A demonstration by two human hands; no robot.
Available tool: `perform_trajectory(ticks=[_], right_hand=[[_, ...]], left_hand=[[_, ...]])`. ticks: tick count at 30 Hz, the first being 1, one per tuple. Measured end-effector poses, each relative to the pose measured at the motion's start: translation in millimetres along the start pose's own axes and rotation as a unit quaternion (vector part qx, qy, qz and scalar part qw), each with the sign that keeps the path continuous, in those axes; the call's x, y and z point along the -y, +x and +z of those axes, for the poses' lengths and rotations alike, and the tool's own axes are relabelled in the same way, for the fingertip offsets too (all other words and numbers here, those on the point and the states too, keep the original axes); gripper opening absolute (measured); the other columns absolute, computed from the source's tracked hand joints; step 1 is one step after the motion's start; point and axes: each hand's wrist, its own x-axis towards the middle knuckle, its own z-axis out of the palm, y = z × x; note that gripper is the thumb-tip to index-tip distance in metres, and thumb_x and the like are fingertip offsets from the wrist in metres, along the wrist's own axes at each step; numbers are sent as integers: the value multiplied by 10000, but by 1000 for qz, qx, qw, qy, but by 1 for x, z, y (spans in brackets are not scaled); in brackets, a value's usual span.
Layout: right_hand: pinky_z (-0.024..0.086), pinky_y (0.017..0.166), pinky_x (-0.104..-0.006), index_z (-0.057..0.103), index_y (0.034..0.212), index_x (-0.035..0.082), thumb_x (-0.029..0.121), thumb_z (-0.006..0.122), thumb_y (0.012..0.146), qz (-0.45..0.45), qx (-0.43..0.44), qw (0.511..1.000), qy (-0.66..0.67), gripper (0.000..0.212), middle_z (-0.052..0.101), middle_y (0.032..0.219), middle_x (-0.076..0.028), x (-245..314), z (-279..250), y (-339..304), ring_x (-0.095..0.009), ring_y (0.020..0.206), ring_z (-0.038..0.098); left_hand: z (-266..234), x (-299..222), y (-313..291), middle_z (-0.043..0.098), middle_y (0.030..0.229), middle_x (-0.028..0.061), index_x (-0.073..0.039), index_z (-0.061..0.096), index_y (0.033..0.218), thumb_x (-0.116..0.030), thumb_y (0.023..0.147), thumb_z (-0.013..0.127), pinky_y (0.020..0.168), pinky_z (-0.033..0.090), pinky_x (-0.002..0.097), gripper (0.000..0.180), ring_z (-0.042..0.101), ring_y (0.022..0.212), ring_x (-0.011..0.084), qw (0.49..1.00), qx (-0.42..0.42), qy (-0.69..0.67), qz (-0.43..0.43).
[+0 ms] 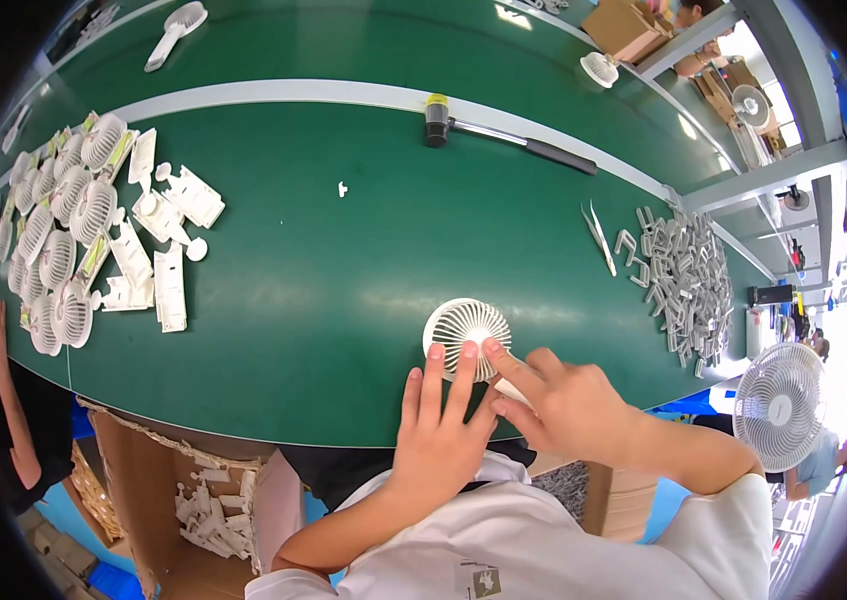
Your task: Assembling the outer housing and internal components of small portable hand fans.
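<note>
A white handheld fan (456, 318) lies grille up near the table's front edge. My left hand (444, 430) rests on it with fingers stretched out and apart, the fingertips touching the lower part of the round grille. From the right, my right hand (579, 400) grips the fan at its short white handle, partly hidden under thumb and fingers. Its index fingertip presses on the grille near the hub. The lower side of the fan is covered by my hands.
Several white fan heads (72, 190) and loose casings (172, 285) pile up at left. A mallet (524, 145) lies at the back; tweezers (599, 240) lie beside a heap of grey clips (684, 280) at right. An open carton (134, 470) of white parts stands below; another person's arm (12, 400) shows at left.
</note>
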Motion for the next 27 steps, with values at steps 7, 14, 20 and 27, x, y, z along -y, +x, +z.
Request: perform_trajectory(ticks=[7,14,20,27], right_hand=[[562,836,-437,532,1426,36,300,789,863,25,-140,989,-33,673,644,1152,-188,1,-16,-15,-359,1024,657],[578,837,-427,678,1181,-6,160,817,814,103,-173,973,114,426,707,1145,-183,-1,30,-25,-362,991,694],[600,757,-397,710,1114,-16,119,809,803,133,-205,957,156,353,735,1082,-174,-1,35,-22,-344,906,722],[592,721,-377,730,1075,14,117,845,742,145,-168,954,203,368,744,991,-134,-12,35,-17,-316,841,716]], left_hand=[[-45,26,16,571,1425,135,-41,693,1155,-257,814,809,1007,469,538,420,487,1350,462,994,20,-101,23],[-20,39,68,603,1415,-13,-151,713,1187,-264,787,827,1112,406,550,431,449,1421,356,976,110,-86,168],[-26,33,84,662,1314,-60,-168,766,1082,-238,793,820,1055,458,527,302,506,1333,347,969,155,-72,180],[-33,19,104,702,1227,-48,-134,765,1071,-217,827,779,996,490,571,258,509,1316,380,945,264,8,194]])
